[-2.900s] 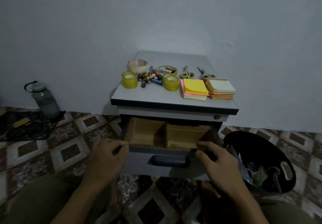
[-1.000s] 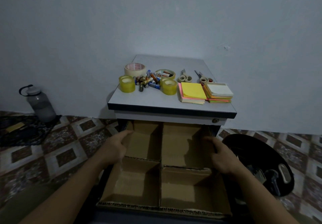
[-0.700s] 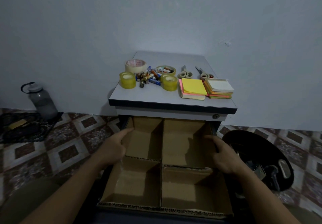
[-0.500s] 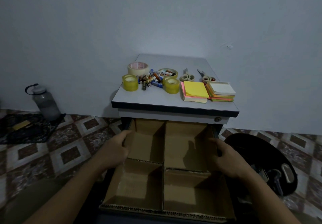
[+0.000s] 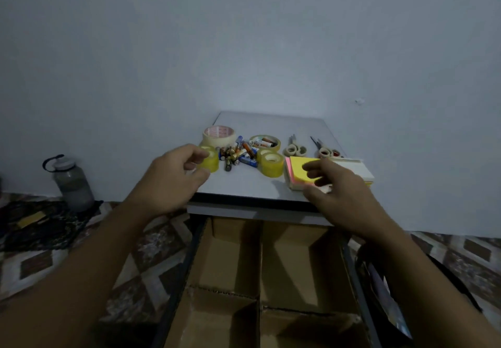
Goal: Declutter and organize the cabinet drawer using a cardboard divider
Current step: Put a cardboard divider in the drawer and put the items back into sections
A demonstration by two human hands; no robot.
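Left hand (image 5: 173,182) at yellow tape roll (image 5: 212,164); right hand (image 5: 339,186) over sticky notes (image 5: 296,169).

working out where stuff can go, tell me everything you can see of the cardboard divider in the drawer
The cardboard divider is plain brown corrugated board, lining the pulled-out drawer. A long centre wall and a ragged-edged cross wall split it into four compartments, all looking empty. Its near end is cut off by the frame. Neither the left hand nor the right hand touches it.
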